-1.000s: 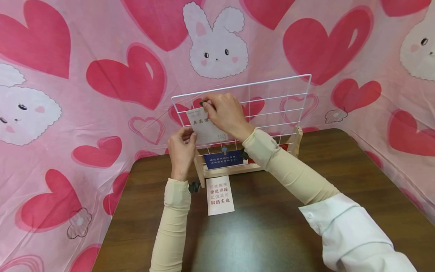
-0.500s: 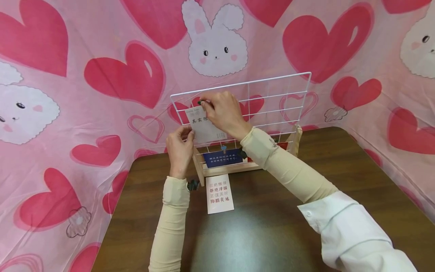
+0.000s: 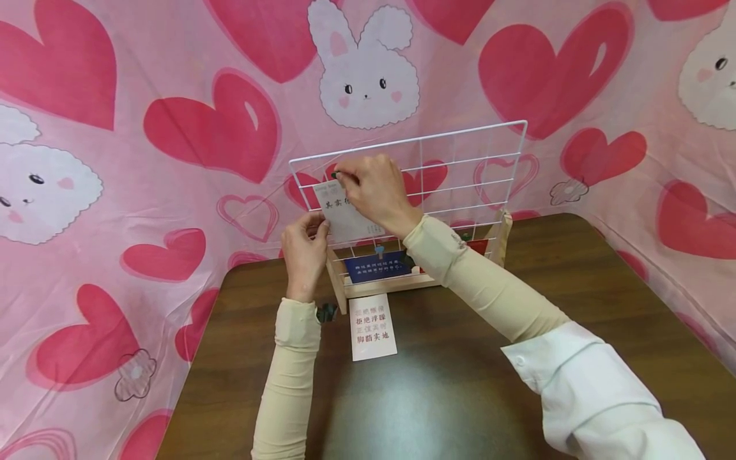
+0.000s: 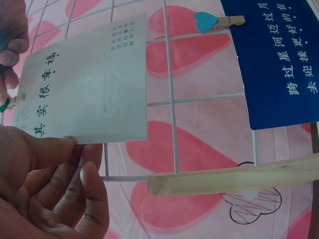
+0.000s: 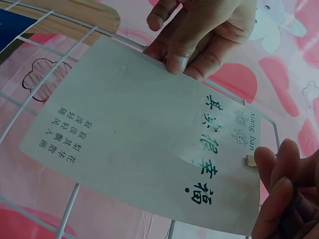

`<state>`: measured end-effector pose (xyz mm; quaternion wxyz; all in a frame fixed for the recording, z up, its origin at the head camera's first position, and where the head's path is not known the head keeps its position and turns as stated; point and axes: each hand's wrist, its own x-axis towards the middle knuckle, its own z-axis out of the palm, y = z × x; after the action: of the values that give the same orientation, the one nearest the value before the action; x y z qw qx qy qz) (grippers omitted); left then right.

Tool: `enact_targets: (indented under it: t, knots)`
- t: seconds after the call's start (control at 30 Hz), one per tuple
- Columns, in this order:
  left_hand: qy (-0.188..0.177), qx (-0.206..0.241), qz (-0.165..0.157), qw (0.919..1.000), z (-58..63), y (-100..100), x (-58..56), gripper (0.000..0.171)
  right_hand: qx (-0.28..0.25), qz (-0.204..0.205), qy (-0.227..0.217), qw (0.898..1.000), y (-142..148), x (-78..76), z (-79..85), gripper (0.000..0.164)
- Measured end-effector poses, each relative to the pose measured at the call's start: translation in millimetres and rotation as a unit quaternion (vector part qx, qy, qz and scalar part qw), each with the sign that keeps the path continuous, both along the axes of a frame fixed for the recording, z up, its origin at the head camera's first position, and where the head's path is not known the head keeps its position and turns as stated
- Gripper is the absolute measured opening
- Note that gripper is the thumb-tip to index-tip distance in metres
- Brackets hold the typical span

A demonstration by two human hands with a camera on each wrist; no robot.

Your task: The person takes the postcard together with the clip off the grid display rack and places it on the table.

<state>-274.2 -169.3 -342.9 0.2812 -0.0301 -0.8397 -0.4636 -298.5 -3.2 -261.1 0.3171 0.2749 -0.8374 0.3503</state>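
Note:
A white card point(image 3: 345, 220) with printed characters is held up against the front of a white wire grid point(image 3: 421, 138). My left hand point(image 3: 303, 255) pinches the card's left edge between thumb and fingers, as the left wrist view shows. At the card's top edge, my right hand point(image 3: 379, 191) pinches a small wooden clothespin point(image 5: 250, 160) with a green end. The clothespin's wooden tip overlaps the card in the right wrist view. Below hangs a dark blue card point(image 3: 368, 271), fixed by a clothespin with a blue heart point(image 4: 206, 22).
The grid stands in a wooden base point(image 3: 397, 287) on a dark wood table point(image 3: 460, 383). Another white card point(image 3: 374, 329) with red characters lies in front of the base. A red card point(image 3: 478, 247) sits low on the grid, partly behind my right forearm. A pink patterned cloth point(image 3: 259, 51) hangs behind.
My right hand has shifted slightly left with the clothespin along the card's top edge. My left hand and the card stay nearly in place.

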Motion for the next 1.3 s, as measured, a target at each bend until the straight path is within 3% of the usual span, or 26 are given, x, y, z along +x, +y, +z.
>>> enact_targets:
  t: [0.33,0.77,1.3]
  knots:
    - [0.002,-0.001,-0.002,1.0,0.9,0.0,0.5,0.014,-0.021,0.015,0.013,1.0,1.1,1.3,5.2,0.018]
    - [0.002,0.002,-0.01,0.9999,0.3,0.7,4.6,0.014,-0.021,0.016,-0.02,0.999,5.8,8.3,8.8,0.023]
    - [-0.016,0.0,-0.012,0.9998,-2.7,2.8,13.3,0.014,-0.075,0.046,-0.019,0.996,21.9,23.7,5.7,0.021]
